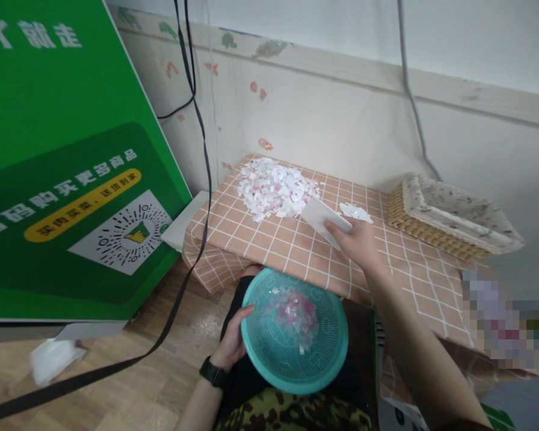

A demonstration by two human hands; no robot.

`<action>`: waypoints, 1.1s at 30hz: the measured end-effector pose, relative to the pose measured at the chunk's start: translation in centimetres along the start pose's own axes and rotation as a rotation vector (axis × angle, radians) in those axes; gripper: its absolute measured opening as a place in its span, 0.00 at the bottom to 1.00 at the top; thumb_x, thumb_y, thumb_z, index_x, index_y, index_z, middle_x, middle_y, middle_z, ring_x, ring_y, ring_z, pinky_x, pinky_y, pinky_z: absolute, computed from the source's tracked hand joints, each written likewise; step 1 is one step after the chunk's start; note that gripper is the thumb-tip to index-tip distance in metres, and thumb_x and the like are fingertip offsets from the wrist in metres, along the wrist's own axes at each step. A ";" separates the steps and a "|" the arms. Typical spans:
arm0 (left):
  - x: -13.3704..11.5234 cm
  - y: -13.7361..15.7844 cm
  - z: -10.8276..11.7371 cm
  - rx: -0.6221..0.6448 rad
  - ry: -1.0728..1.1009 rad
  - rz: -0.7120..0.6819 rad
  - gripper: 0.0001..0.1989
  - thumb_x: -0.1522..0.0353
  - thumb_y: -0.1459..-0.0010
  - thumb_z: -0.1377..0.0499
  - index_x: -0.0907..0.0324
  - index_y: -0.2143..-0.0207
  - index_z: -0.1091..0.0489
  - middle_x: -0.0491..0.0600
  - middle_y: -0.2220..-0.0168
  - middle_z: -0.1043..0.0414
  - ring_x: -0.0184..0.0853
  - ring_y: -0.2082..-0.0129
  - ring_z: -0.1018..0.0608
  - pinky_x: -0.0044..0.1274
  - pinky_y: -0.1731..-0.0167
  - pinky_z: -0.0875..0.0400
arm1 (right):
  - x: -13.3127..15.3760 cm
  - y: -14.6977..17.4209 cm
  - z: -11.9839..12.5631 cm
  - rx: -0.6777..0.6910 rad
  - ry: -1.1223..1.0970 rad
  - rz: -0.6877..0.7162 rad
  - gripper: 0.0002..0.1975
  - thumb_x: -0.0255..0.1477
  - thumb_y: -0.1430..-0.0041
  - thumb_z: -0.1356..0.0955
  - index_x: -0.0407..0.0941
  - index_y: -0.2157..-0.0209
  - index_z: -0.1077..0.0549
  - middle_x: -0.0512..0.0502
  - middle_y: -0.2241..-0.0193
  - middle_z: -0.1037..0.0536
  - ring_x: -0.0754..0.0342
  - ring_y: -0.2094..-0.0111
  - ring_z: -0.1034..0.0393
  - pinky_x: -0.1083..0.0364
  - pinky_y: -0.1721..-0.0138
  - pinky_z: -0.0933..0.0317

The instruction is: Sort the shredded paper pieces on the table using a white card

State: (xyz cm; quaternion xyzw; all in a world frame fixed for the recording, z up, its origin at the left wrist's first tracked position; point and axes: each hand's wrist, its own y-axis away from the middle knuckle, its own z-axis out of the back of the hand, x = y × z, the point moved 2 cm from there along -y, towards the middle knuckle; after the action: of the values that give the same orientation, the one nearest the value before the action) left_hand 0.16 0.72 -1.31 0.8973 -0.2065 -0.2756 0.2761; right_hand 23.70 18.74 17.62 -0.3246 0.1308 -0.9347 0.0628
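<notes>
My left hand [236, 338] grips the left rim of a round turquoise plastic colander [260, 359], held just below the table's front edge over my lap. Inside the colander lies a small heap of white and pink scraps [299, 311]. My right hand [354, 239] is closed on a flat white card [318, 216], tilted over the tabletop. The card's far edge meets the near right side of a larger pile of white and pink scraps [273, 187]. Beyond my right hand sits a smaller bit of white scraps [356, 211].
A brown checked cloth [247, 233] covers the table against the wall. A lined wicker basket [435, 224] stands at the right. On the left rises a large green sign [63, 120], with a black strap [179, 311] hanging across. A white bag [56, 359] lies on the floor.
</notes>
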 end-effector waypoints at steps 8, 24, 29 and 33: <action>-0.3 0.6 -0.4 -0.008 -0.025 0.004 0.12 0.66 0.48 0.41 0.67 0.68 0.25 0.54 0.74 0.21 0.38 0.75 0.22 0.30 0.65 0.29 | -0.1 0.2 -0.1 0.252 -0.277 -0.007 0.19 0.43 0.51 0.32 0.41 0.80 0.31 0.52 0.85 0.37 0.61 0.83 0.46 0.59 0.82 0.54; -6.5 3.9 -1.7 -0.133 -0.042 -0.072 0.08 0.67 0.52 0.38 0.65 0.73 0.24 0.51 0.77 0.22 0.36 0.79 0.23 0.26 0.74 0.28 | 2.1 -0.8 -2.3 0.356 -0.306 0.182 0.18 0.43 0.47 0.34 0.42 0.77 0.26 0.51 0.81 0.32 0.60 0.80 0.42 0.58 0.79 0.50; -7.9 4.7 -1.6 -0.139 -0.020 -0.119 0.07 0.68 0.53 0.38 0.65 0.74 0.24 0.50 0.77 0.22 0.36 0.79 0.23 0.26 0.74 0.28 | 2.0 -0.8 -2.2 0.266 -0.319 0.137 0.18 0.43 0.48 0.33 0.42 0.77 0.27 0.51 0.83 0.34 0.61 0.80 0.45 0.58 0.80 0.51; -8.6 5.1 -1.7 -0.182 -0.011 -0.180 0.06 0.69 0.54 0.37 0.65 0.74 0.25 0.50 0.77 0.22 0.35 0.79 0.23 0.24 0.74 0.28 | 2.5 -0.3 -2.6 0.273 -0.283 0.161 0.18 0.43 0.46 0.35 0.42 0.78 0.27 0.52 0.83 0.35 0.61 0.81 0.46 0.59 0.79 0.51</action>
State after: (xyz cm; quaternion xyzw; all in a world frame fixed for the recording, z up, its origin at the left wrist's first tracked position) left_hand -6.51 2.01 6.20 0.8820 -0.1007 -0.3218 0.3293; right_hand 20.11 19.08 17.26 -0.4295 0.0185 -0.8808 0.1984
